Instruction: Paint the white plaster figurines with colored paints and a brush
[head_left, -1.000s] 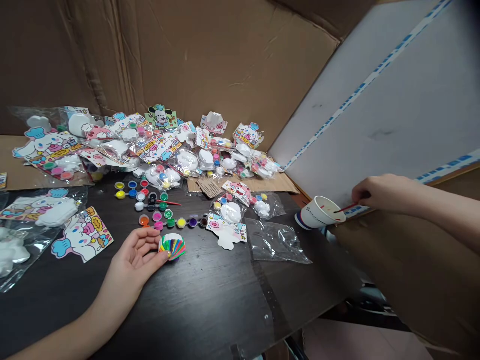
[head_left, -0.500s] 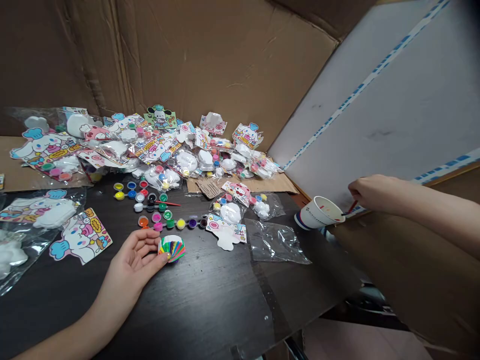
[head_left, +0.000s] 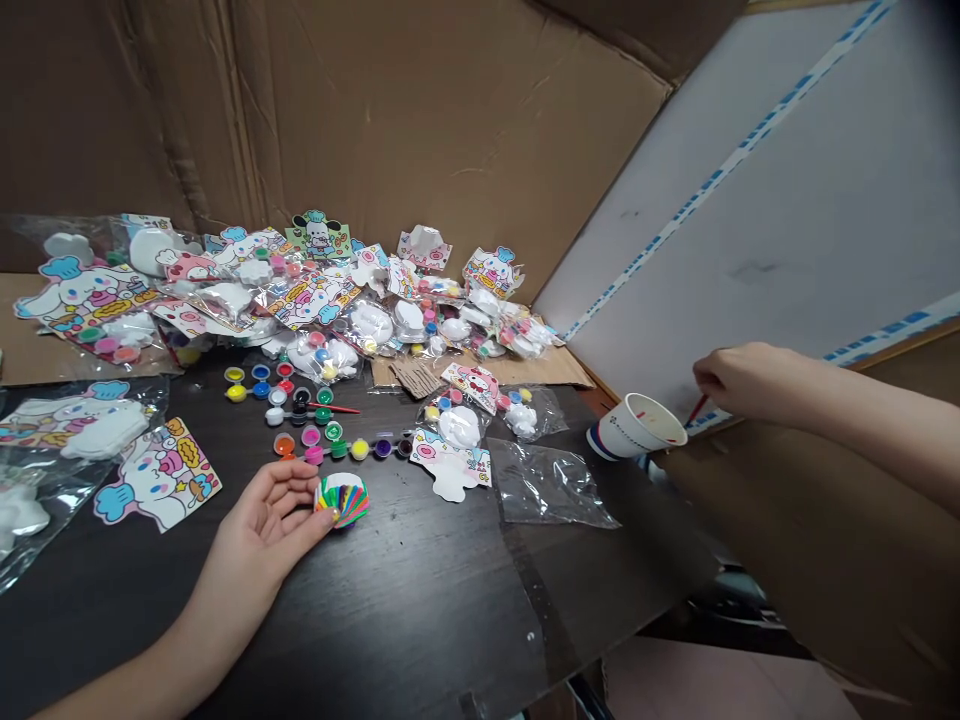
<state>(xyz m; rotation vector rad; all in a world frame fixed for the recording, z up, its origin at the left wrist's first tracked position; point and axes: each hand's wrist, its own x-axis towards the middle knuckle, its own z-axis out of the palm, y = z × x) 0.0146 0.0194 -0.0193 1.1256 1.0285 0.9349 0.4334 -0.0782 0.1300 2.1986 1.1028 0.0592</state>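
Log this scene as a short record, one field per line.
Left hand: holds a small painted piece, colour-striped with a white patch
Right hand: holds a red brush by the rim of a paper cup; contact unclear
Paint pots: several colours, in rows beyond the left hand
Second brush: lies among the pots
Clear bag: lies flat on the table, left of the cup
Back: heap of bagged white figures

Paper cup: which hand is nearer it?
Right. The right hand, holding a red brush, is just right of the paper cup; the left hand, holding a painted piece, is well to its left.
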